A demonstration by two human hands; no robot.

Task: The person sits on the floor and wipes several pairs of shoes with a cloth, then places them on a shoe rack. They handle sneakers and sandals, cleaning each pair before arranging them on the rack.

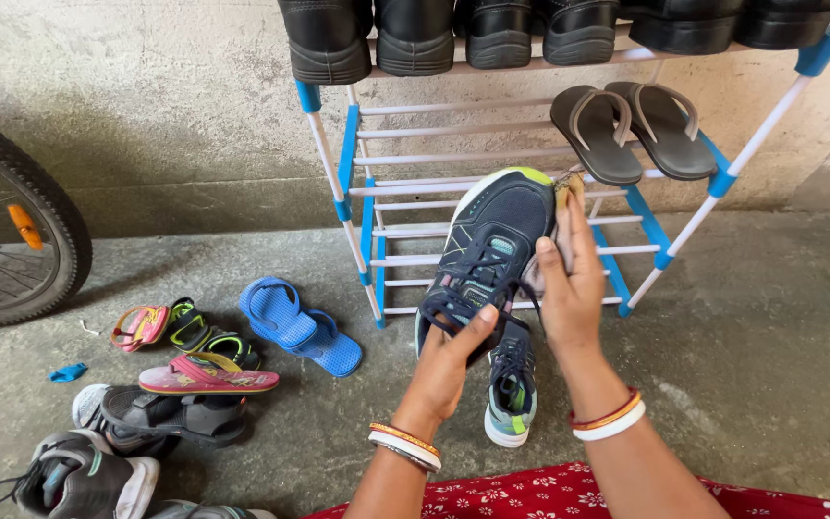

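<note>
Left hand (446, 365) grips navy sneaker (487, 250) from below, fingers closed on it, sneaker raised before rack (357, 183). Right hand (569, 288) presses cloth (566, 207) at sneaker's 3 o'clock. Mate (511, 389) on floor, 6 o'clock.

The black shoes (453, 34) on the far rack are cut off by the top edge. The bicycle wheel (12, 231) is cropped at the left. The cloth (561, 226) is largely hidden behind the right hand (569, 298).

Blue-and-white shoe rack (362, 183) at 12 o'clock: black shoes (415, 34) on the top shelf, grey flip-flops (631, 130) one shelf lower. Blue sandals (300, 327), pink flip-flop (208, 377), small sandals (160, 325) at 9 o'clock on concrete floor (761, 336). Bicycle wheel (12, 231) far left.
</note>
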